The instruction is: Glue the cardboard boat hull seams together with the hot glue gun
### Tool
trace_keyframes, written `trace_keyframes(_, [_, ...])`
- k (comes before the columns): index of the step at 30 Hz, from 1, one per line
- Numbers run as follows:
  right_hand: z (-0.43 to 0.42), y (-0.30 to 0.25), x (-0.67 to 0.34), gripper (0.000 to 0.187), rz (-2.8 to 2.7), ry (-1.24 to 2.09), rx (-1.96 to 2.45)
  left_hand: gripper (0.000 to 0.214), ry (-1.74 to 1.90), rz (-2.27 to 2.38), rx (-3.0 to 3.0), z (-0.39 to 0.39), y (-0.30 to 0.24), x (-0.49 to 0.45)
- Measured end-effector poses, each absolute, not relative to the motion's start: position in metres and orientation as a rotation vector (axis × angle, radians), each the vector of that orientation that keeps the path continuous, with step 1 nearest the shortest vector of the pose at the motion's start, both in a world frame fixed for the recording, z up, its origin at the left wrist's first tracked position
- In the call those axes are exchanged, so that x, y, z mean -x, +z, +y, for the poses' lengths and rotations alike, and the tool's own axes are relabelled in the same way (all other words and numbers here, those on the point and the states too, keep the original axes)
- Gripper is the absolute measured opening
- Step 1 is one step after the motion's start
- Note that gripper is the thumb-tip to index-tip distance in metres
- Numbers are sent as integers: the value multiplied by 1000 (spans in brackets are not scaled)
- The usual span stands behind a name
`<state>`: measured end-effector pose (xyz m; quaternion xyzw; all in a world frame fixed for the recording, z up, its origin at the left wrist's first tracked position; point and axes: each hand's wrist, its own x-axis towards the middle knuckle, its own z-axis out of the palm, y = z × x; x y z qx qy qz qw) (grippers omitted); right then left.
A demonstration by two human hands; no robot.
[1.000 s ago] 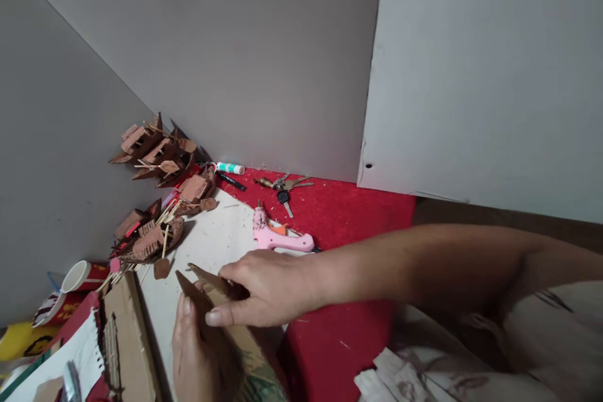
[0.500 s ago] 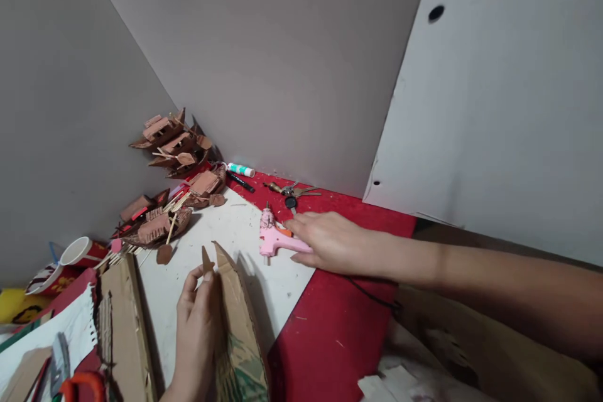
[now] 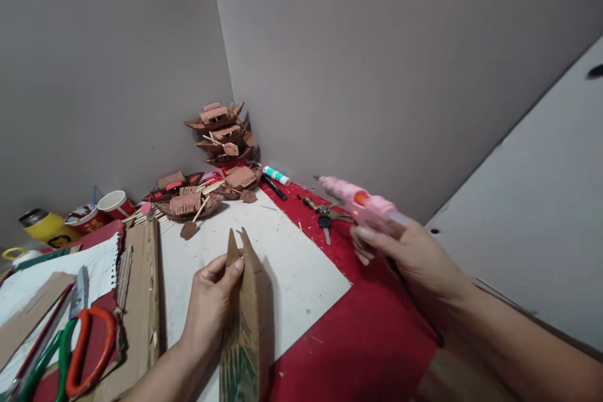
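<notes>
My left hand pinches the upper end of a folded cardboard boat hull, whose two pointed tips stick up past my fingers. Green print shows on the lower part of the cardboard. In my right hand is a pink glue gun, raised above the red tabletop with its nozzle toward the upper left. A small orange light glows on its body, and a dark cord hangs below. Under the glue gun lie keys on the red surface.
A white sheet covers part of the red table. Several cardboard model boats stand in the corner. Scissors, cardboard strips, paper cups and a yellow bottle are at the left. A glue stick and a black marker lie near the wall.
My right hand has lifted the pink glue gun off the white sheet and moved it up and right. The left hand still pinches the cardboard hull. The view has turned left.
</notes>
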<state>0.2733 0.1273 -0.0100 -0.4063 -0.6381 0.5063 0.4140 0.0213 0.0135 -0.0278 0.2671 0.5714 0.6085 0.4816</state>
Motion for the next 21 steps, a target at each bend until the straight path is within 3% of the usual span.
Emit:
trace_keyframes(8, [128,-7,-246,47,-1746,1526,801,28,1533,1203,-773,5,-24,-32])
trace_keyframes(15, [112,24,-226,47,-1752,1502,771,27,1631,1593,-1084,6,-19,-27])
trace_keyframes(21, [69,27,-194,48,-2021,1788,543,19,1662,1740,-1149,13,-29,-13])
